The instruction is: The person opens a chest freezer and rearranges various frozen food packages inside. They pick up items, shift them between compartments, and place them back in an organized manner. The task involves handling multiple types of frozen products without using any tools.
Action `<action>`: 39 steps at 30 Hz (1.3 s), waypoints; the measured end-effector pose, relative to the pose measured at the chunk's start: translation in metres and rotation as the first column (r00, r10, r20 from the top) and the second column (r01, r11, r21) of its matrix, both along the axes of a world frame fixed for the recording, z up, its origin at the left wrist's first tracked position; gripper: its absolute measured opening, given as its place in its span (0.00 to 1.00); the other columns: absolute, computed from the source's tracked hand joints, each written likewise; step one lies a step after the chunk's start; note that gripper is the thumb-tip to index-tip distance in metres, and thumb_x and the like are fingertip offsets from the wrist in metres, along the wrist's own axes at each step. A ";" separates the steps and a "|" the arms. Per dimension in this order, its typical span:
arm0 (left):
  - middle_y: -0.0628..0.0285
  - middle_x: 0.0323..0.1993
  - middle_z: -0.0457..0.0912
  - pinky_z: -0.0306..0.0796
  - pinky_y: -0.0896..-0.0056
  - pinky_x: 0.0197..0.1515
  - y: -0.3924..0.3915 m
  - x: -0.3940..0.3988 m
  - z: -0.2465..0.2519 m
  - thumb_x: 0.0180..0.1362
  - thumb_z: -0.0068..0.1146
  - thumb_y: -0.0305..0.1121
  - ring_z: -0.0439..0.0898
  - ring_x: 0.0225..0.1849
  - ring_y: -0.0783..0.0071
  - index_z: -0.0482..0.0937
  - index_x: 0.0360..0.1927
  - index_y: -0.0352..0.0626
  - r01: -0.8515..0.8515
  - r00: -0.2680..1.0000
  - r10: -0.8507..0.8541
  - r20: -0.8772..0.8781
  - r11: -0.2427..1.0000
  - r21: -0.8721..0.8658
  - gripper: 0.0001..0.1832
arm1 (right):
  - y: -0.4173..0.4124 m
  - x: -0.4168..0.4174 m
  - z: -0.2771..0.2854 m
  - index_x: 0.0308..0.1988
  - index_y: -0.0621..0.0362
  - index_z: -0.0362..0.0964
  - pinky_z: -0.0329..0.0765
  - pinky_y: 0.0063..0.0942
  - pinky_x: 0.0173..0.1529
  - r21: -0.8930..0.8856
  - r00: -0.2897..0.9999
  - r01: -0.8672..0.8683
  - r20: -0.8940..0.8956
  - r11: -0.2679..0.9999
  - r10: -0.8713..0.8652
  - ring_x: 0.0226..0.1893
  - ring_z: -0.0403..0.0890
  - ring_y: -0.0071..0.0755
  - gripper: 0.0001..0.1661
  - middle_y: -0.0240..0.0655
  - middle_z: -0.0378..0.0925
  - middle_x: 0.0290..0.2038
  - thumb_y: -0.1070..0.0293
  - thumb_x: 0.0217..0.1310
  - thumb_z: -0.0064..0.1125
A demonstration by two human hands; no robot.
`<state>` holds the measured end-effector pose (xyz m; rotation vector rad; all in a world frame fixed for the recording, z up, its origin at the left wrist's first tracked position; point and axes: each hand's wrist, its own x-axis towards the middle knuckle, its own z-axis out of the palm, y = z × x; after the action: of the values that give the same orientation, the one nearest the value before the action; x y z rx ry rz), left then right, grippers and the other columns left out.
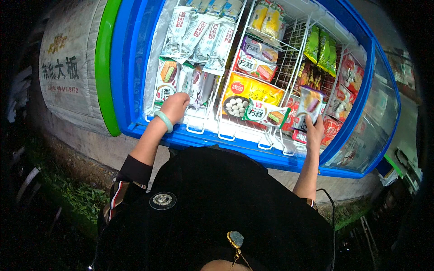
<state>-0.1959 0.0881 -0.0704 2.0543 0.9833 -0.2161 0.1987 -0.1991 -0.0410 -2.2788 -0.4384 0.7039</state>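
My left hand (pixel 175 107), a pale green bangle on its wrist, is at the front of the left wire basket, by a white and green ice-cream packet (pixel 166 79) and silvery-white wrapped packets (pixel 200 86). Its curled fingers hide what they may touch, so a hold cannot be told. My right hand (pixel 315 129) grips a white and purple ice-cream packet (pixel 311 105) above the right baskets. Between the hands, a white and green packet (pixel 265 113) lies across a yellow bag picturing white balls (pixel 251 93). White and red packets (pixel 255 65) lie behind that bag.
The blue rim (pixel 217 142) of the chest freezer runs before me. White wire dividers (pixel 291 73) part the baskets. Silvery wrapped ice pops (pixel 203 39) lie at the back left, green bags (pixel 321 49) at the back right. A glass lid (pixel 369 125) covers the right end. A quilted cover (pixel 73 64) hangs at left.
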 end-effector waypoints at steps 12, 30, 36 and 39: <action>0.45 0.34 0.76 0.70 0.49 0.42 0.002 0.061 -0.007 0.56 0.55 0.28 0.76 0.40 0.43 0.73 0.34 0.37 0.187 0.979 -0.192 0.067 0.979 0.085 0.06 | 0.080 -0.030 0.005 0.48 0.62 0.70 0.73 0.39 0.55 0.108 0.453 0.635 -0.854 0.765 -0.255 0.49 0.76 0.37 0.18 0.40 0.77 0.45 0.65 0.60 0.59; 0.49 0.46 0.75 0.68 0.57 0.54 -0.007 0.141 0.018 0.52 0.54 0.20 0.73 0.51 0.49 0.73 0.45 0.35 0.173 0.838 -0.306 0.452 0.935 0.311 0.15 | 0.261 -0.015 -0.148 0.43 0.55 0.72 0.85 0.38 0.27 -0.163 0.311 0.664 -0.827 0.729 -0.468 0.25 0.78 0.38 0.10 0.39 0.77 0.33 0.69 0.61 0.60; 0.46 0.55 0.72 0.56 0.51 0.66 -0.006 0.207 -0.025 0.61 0.50 0.41 0.66 0.62 0.50 0.73 0.51 0.33 0.356 0.897 -0.437 0.071 0.807 0.471 0.22 | 0.280 -0.018 -0.157 0.47 0.57 0.68 0.85 0.43 0.32 -0.085 0.353 0.672 -0.836 0.736 -0.420 0.34 0.79 0.45 0.14 0.43 0.74 0.41 0.80 0.60 0.54; 0.46 0.62 0.67 0.51 0.49 0.68 -0.007 0.221 -0.041 0.64 0.43 0.49 0.63 0.65 0.53 0.71 0.55 0.32 0.473 0.877 -0.465 -0.123 0.788 0.394 0.28 | 0.278 -0.012 -0.171 0.49 0.58 0.65 0.84 0.47 0.40 -0.119 0.273 0.709 -0.863 0.695 -0.425 0.41 0.77 0.48 0.17 0.45 0.73 0.43 0.80 0.60 0.53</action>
<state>0.0253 0.0816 -0.1113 2.6815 0.5310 -0.3067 0.1867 0.0791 -0.2123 -1.3264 0.7346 1.1341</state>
